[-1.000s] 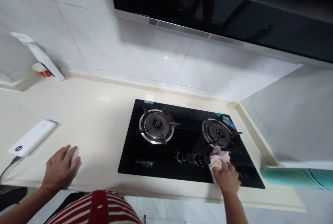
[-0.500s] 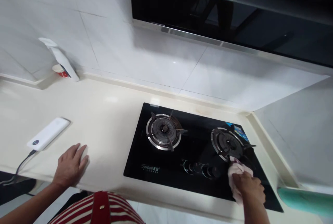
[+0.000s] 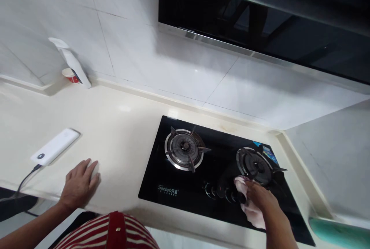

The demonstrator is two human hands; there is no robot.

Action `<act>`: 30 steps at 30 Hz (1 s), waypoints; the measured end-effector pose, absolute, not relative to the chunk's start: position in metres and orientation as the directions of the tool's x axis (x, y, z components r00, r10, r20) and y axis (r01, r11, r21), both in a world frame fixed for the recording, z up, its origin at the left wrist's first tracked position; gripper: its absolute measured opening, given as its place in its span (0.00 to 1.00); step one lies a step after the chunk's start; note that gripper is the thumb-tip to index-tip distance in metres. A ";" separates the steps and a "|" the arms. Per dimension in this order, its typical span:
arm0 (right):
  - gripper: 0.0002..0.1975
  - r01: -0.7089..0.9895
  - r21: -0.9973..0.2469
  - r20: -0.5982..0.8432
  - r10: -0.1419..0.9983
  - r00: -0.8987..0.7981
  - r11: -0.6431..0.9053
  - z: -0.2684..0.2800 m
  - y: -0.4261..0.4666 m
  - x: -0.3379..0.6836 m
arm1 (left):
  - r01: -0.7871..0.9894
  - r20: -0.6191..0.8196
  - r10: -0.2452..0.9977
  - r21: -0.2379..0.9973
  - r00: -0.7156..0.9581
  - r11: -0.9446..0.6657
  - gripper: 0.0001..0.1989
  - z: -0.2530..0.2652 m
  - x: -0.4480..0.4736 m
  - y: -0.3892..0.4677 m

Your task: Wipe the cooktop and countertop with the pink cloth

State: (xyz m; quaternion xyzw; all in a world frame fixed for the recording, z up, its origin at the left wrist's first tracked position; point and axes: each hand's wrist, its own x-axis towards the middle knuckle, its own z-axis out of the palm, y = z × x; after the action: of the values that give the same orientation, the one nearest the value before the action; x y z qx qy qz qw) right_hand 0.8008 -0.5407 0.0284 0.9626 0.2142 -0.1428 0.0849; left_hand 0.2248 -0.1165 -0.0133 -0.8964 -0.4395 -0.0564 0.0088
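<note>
My right hand (image 3: 261,199) presses a pale pink cloth (image 3: 251,212) onto the black glass gas hob (image 3: 173,175), just in front of the right burner (image 3: 256,162) and beside the row of knobs (image 3: 219,192). The left burner (image 3: 183,148) sits bare further left. Flat on the cream countertop (image 3: 121,137), left of the hob, rests my left hand (image 3: 79,183), fingers together, holding nothing.
A white power bank (image 3: 54,151) with a dark cable lies at the counter's left. A white spray bottle (image 3: 71,62) and a red cup (image 3: 69,74) stand against the tiled wall. A black range hood (image 3: 260,17) hangs overhead. A teal object (image 3: 338,229) lies at the far right.
My right hand slid the cloth right along the hob's front, then back left toward the knobs. The view shifted left and down. My left hand stayed put.
</note>
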 end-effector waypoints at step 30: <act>0.25 0.528 0.135 -0.258 0.485 0.836 -0.838 0.032 -0.328 0.853 | 0.801 0.104 0.803 0.067 0.587 -0.595 0.27 -0.009 0.224 -0.120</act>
State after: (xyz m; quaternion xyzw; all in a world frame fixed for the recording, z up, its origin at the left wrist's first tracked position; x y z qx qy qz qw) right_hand 0.8527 -0.3283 0.0323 0.9528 0.2657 -0.1073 0.1007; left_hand 0.2239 -0.1197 -0.0094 -0.8908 -0.4502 -0.0616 -0.0065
